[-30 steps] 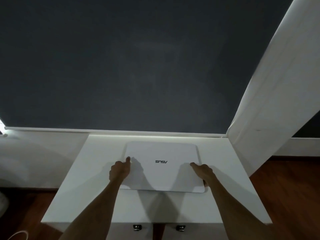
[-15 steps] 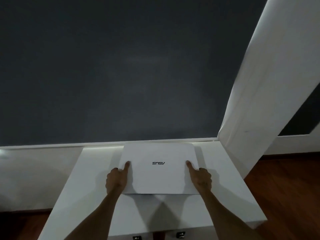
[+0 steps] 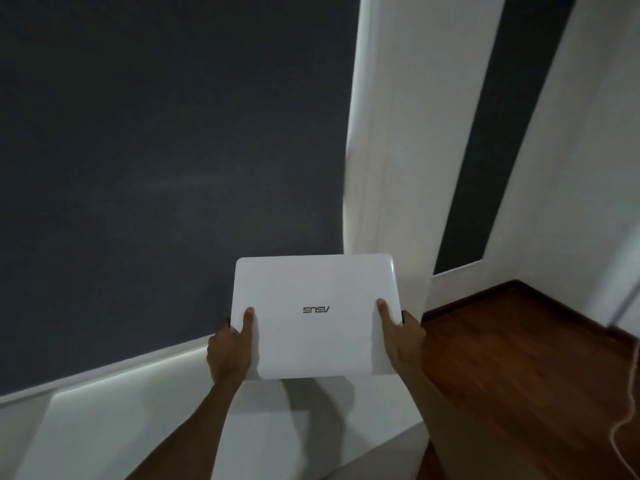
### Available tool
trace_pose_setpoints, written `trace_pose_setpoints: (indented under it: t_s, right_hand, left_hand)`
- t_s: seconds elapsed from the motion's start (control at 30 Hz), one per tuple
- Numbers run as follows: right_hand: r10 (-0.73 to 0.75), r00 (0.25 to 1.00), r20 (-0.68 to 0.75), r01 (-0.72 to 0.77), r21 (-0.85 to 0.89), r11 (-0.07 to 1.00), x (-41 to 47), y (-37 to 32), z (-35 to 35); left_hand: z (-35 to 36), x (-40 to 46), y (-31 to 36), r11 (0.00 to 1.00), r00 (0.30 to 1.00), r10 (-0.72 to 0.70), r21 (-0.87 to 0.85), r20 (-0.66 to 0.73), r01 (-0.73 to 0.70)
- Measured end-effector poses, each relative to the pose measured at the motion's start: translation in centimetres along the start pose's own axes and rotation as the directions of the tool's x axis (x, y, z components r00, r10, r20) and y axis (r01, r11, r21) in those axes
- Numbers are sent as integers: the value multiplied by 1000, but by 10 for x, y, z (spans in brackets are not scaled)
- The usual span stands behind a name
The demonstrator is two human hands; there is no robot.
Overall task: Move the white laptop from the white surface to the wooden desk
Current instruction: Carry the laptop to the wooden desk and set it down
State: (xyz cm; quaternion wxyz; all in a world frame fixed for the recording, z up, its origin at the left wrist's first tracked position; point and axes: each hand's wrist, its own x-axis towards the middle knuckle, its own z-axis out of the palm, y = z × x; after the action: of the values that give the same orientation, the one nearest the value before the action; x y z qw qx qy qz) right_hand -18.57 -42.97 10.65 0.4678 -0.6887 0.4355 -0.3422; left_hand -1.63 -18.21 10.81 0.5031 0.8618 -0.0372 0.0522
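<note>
A: Two hands on it — why one at each side?

B: Balance, I'd say. The left hand [image 3: 228, 348] and right hand [image 3: 401, 336] each pinch a side edge of the shut laptop [image 3: 313, 317], thumb on the lid, other fingers beneath.

A: Where is it?

B: In the air, above the white surface's [image 3: 145, 420] far edge, clear of it. No wooden desk in sight.

A: Any writing?

B: "ASUS", upside down. Beyond, a dark wall [image 3: 156, 150].
</note>
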Motion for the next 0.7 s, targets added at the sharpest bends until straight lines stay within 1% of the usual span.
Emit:
trace_pose_setpoints:
  t_s: [0.07, 0.2, 0.3, 0.37, 0.43, 0.53, 0.63, 0.7]
  right_hand:
    - [21, 998, -66, -20, 14, 1000, 12, 8, -39]
    - [20, 974, -224, -6, 63, 998, 24, 27, -126]
    - [40, 937, -348, -16, 72, 997, 28, 49, -199]
    - [74, 902, -425, -52, 64, 997, 27, 68, -250]
    - [97, 858, -505, -91, 36, 995, 25, 88, -303]
    - [94, 794, -601, -116, 2, 993, 11, 116, -383]
    - [97, 723, -684, -141, -9, 990, -8, 146, -458]
    - [126, 681, -721, -171, 11, 985, -22, 163, -504]
  left_hand:
    - [26, -15, 24, 999, 998, 46, -28, 31, -45]
    - [81, -60, 72, 986, 981, 150, -87, 121, -140]
    - [127, -106, 106, 971, 950, 221, -138, 220, -194]
    - [158, -143, 128, 962, 920, 260, -163, 293, -219]
    - [187, -184, 152, 950, 885, 300, -197, 356, -243]
    - [228, -251, 183, 924, 811, 370, -274, 453, -268]
    - [268, -314, 210, 903, 727, 420, -332, 543, -274]
    - [293, -356, 228, 888, 663, 450, -376, 599, -263]
